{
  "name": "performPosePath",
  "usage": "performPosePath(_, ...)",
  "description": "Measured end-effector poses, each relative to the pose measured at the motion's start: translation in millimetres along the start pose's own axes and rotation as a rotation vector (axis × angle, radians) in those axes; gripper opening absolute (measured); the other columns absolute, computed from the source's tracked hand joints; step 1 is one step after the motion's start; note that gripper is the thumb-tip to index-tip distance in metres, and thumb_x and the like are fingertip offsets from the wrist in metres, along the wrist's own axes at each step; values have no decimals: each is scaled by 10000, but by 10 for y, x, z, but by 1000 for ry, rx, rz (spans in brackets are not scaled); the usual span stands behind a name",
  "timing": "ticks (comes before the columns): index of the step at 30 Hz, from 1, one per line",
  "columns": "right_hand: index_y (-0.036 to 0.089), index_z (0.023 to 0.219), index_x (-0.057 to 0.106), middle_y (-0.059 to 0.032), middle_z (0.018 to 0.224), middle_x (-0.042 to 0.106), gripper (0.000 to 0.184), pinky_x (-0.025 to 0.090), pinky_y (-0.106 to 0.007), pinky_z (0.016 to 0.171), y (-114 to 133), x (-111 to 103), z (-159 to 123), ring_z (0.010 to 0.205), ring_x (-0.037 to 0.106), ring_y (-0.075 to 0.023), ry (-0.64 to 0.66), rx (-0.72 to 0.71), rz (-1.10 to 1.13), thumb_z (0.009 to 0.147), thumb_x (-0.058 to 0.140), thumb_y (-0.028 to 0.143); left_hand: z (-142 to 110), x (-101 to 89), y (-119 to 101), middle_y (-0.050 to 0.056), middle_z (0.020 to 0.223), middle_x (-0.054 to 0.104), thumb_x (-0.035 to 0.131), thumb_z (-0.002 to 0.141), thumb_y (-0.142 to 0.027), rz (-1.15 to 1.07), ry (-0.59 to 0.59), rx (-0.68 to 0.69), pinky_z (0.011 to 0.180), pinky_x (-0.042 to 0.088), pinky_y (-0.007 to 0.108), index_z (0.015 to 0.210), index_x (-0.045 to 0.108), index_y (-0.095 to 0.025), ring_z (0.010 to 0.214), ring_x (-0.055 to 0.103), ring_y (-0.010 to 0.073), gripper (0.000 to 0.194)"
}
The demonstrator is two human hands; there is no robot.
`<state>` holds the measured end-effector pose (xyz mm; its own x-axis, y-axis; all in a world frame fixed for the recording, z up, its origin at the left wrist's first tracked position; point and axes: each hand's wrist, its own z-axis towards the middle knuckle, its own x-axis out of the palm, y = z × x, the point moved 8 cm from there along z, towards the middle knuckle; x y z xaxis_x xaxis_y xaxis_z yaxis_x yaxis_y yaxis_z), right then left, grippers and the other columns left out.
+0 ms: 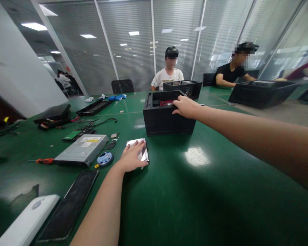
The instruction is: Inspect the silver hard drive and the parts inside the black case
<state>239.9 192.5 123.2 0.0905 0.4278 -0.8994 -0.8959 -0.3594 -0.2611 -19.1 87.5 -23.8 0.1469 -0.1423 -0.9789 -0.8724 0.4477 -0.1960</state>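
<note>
My left hand (pixel 131 157) lies palm down over a silver hard drive (pixel 144 155) on the green table. Its fingers are spread across the drive's top and the thumb is by the near right corner. My right hand (pixel 185 106) reaches to a black computer case (pixel 166 121), its fingers bent over the top rim and the thumb on the near side. The case lies with its open side up, and a red board (pixel 166 103) shows inside. Most of the case's inside is hidden by its wall and my hand.
Left of the hard drive are a disc drive (pixel 79 150), an orange-handled screwdriver (pixel 44 161), a round blue tin (pixel 105 158) and small parts. Nearer lie a black phone (pixel 70 205) and a white power bank (pixel 28 222). Across the table, two people sit by other cases (pixel 263 94).
</note>
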Motion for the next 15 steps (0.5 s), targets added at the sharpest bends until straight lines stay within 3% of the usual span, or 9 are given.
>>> performPosePath(3, 126, 1170, 611, -171, 1069, 566, 447, 454, -404, 860, 65, -189, -394, 990, 548, -300, -46, -66, -6, 902, 565, 480, 16, -4, 18, 83, 1620, 150, 611, 707, -573, -8, 17, -1, 1206, 65, 509, 1547, 166, -162, 1502, 96, 279, 1037)
performPosePath(8, 137, 1149, 618, -151, 994, 588, 342, 489, -407, 824, 219, -614, -1265, 924, 566, -283, -91, -168, 40, 920, 549, 382, 28, 6, 53, 81, 1621, 124, 567, 747, -554, -61, 62, -13, 1202, 44, 507, 1541, 200, -179, 1502, 78, 285, 952)
performPosePath(12, 147, 1164, 602, -145, 1000, 596, 320, 519, -417, 800, 394, -995, -2004, 908, 581, -270, -143, -238, 157, 930, 529, 353, 55, -18, 88, 47, 1616, 184, 412, 839, -637, -98, -34, -64, 1201, 74, 500, 1525, 272, -253, 1498, 118, 273, 799)
performPosePath(15, 231, 1241, 567, -115, 967, 625, 357, 543, -399, 742, 514, -1245, -2600, 857, 609, -252, -187, -250, 201, 899, 573, 330, 79, -17, 78, 39, 1612, 217, 344, 877, -606, -35, -92, -75, 1197, 103, 500, 1521, 284, -260, 1491, 160, 269, 733)
